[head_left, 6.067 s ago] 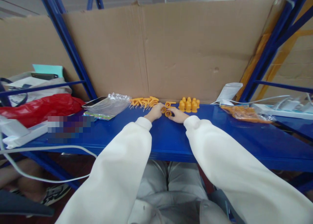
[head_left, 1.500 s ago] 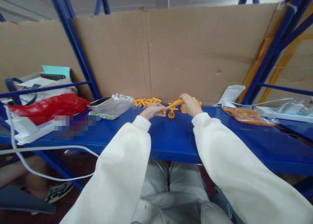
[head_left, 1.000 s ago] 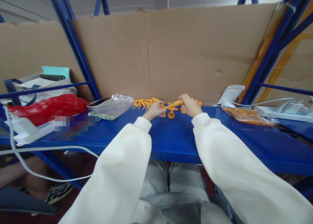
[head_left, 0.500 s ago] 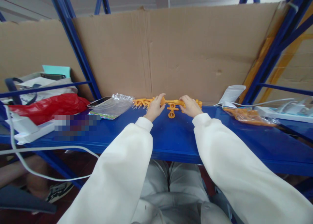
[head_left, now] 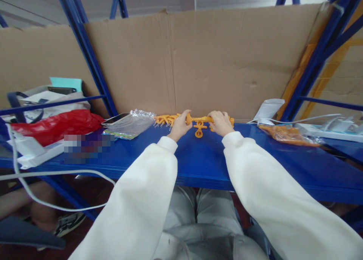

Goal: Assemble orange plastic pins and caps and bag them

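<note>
My left hand (head_left: 180, 126) is closed around the left end of an orange plastic rod-shaped piece (head_left: 202, 119) near the back of the blue shelf. The rod's right end runs into my right hand (head_left: 220, 122), whose fingers are curled over it. Just in front of the rod, between the hands, lies an orange piece with round cups or rings (head_left: 199, 133). Left of my left hand is a heap of orange branching pieces (head_left: 164, 119) with small metal hooks or rings. More orange plastic shows behind the right fingers, mostly covered.
A clear plastic bag (head_left: 136, 125) and a phone (head_left: 115, 119) lie to the left, near a red bag (head_left: 62, 125) and a white power strip (head_left: 42, 154). On the right are a bag of orange pieces (head_left: 289, 134) and another power strip (head_left: 331, 131). Cardboard (head_left: 215, 59) stands behind.
Both hands stay almost where they were on the orange rod. The right hand's fingers have shifted slightly. The loose pieces around them look unmoved.
</note>
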